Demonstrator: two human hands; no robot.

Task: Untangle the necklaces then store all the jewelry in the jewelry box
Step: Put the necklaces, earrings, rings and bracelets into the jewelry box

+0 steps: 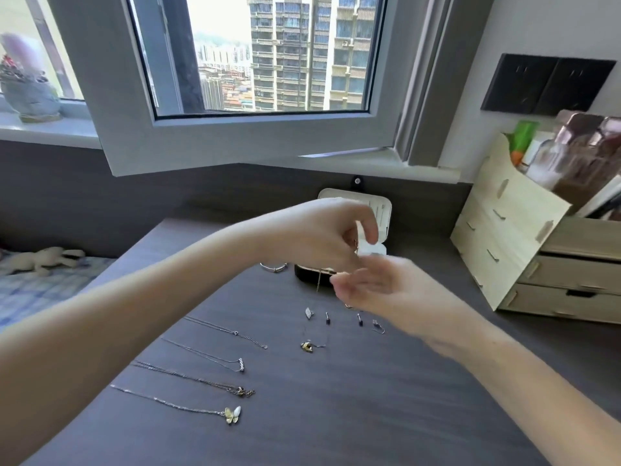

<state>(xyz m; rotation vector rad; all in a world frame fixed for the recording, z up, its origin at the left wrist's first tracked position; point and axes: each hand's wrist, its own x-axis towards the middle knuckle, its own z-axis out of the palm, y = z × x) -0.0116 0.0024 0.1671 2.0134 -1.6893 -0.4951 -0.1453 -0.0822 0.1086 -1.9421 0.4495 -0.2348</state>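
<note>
A thin chain is pinched in the curled fingers of the left hand, over the open jewelry box at mid-frame. The fingers of the right hand are spread just below. If it is let go too early, the chain could be dropped onto the bench beside the box, or tangled up.

Four necklaces in row, four earrings, one bangle, one jewelry box.

Premises were a high-rise home bedroom. A bed with checked bedding and a plush toy adjoined the desk; apartment towers stood beyond the window.
</note>
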